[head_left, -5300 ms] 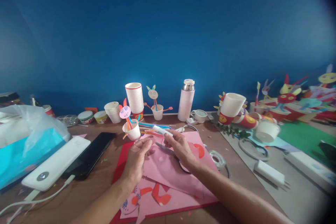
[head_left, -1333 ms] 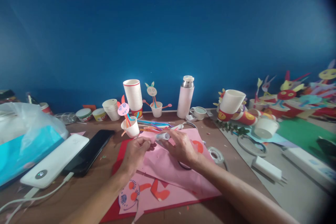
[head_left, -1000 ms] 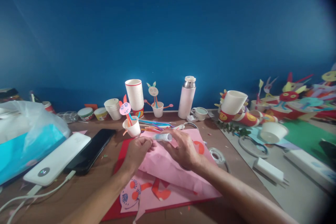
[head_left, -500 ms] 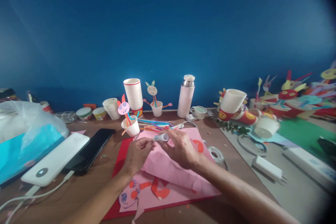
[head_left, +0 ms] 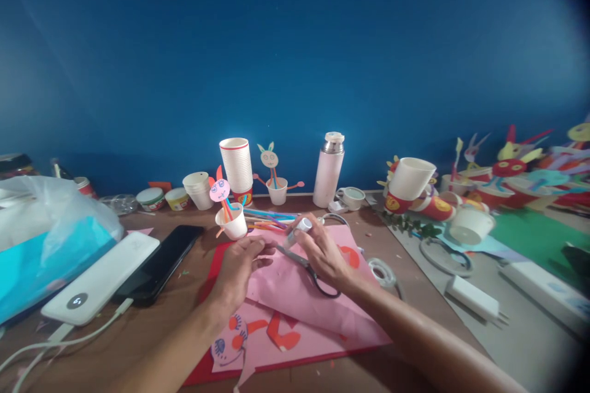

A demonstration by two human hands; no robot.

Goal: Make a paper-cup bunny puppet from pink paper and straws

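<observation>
A white glue stick (head_left: pixel 297 233) is held in my right hand (head_left: pixel 322 252), tilted above the pink paper (head_left: pixel 286 285). My left hand (head_left: pixel 242 264) is closed, thumb against fingers, to the left of the stick; whatever it may hold is too small to make out. Scissors (head_left: pixel 297 256) with dark handles lie on the paper under my right hand, their tips close to my left fingers. Nearer to me are orange paper cutouts (head_left: pixel 282 333) and a drawn pink face (head_left: pixel 227 344), all lying over a red sheet (head_left: pixel 203 374).
Behind my hands stand a cup figure (head_left: pixel 232 221), stacked paper cups (head_left: pixel 236 166) and a thermos (head_left: pixel 329 172). A tape roll (head_left: pixel 381 273) lies to the right, with a charger (head_left: pixel 472 296) further off. On the left are a power bank (head_left: pixel 101 276) and a phone (head_left: pixel 159 264).
My hands have moved apart. The glue stick, earlier lying level between them, is now tilted up in my right hand only. The scissors underneath have come into view.
</observation>
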